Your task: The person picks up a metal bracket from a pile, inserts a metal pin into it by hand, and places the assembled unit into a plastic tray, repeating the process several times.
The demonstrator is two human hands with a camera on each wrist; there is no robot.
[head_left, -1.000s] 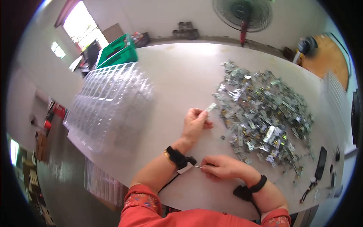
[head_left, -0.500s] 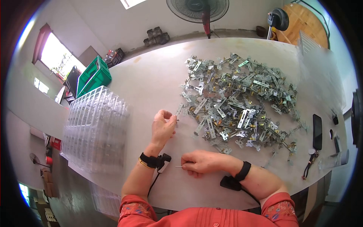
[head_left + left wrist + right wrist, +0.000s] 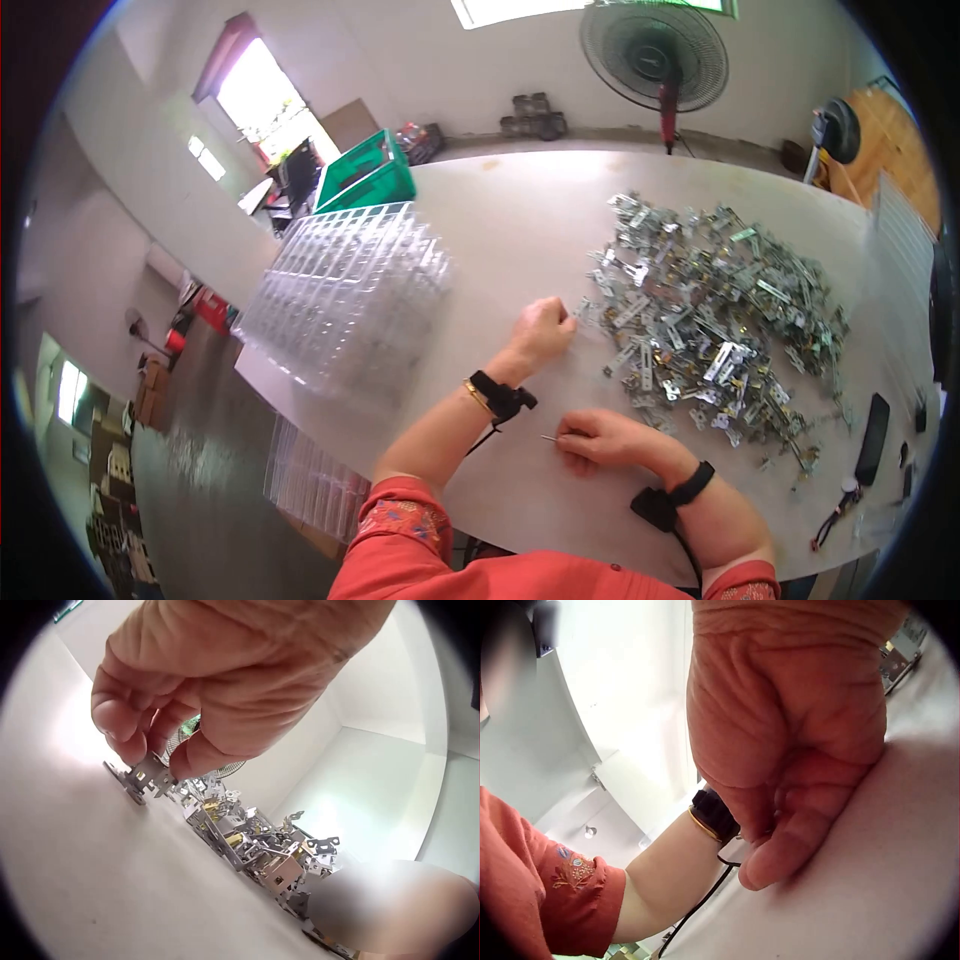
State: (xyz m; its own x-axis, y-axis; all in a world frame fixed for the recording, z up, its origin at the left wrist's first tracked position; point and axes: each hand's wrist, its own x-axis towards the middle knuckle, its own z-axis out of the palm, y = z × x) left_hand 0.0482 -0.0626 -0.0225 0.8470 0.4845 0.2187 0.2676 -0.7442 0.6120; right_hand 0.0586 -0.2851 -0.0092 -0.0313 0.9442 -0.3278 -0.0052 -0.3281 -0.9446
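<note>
My left hand (image 3: 543, 330) is at the left edge of a heap of small metal brackets (image 3: 722, 360). In the left wrist view its thumb and fingertips pinch a small grey metal bracket (image 3: 152, 775) with cut-outs, low over the table. Nearer my body, the right hand (image 3: 603, 440) rests on the table with curled fingers. It grips a thin metal rod (image 3: 548, 437) whose tip pokes out toward the left; the rest is hidden in the hand. From the right wrist, the thumb and fingers (image 3: 772, 859) look closed together.
A stack of clear plastic compartment trays (image 3: 345, 290) stands on the table's left side, with a green crate (image 3: 370, 175) behind it. A black phone (image 3: 873, 438) lies at the right. More clear plastic (image 3: 900, 240) stands at the right edge. A fan (image 3: 655, 60) is beyond the table.
A second ago the left hand held up a flat metal strip; that strip has left its fingers, which now pinch a bracket beside the heap. The right hand keeps the rod. The head view has shifted.
</note>
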